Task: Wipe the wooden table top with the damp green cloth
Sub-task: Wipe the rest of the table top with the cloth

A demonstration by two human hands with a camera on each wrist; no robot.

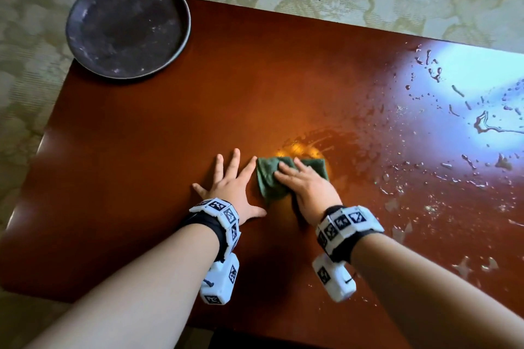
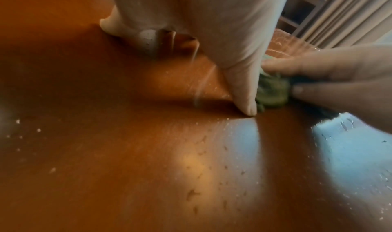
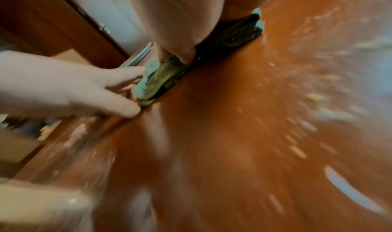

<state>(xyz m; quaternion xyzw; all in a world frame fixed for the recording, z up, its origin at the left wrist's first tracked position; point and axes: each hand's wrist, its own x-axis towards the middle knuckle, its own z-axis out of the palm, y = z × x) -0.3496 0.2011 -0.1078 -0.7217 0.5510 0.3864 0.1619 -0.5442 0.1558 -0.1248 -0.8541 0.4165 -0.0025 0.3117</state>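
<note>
The green cloth [image 1: 273, 178] is crumpled and dark with wet; its long side runs left to right across the wooden table top [image 1: 158, 133], near its middle; my right hand [image 1: 307, 188] presses it, fingers slightly bent over it; my left hand [image 1: 231, 188] lies flat beside, fingers spread wide.
</note>
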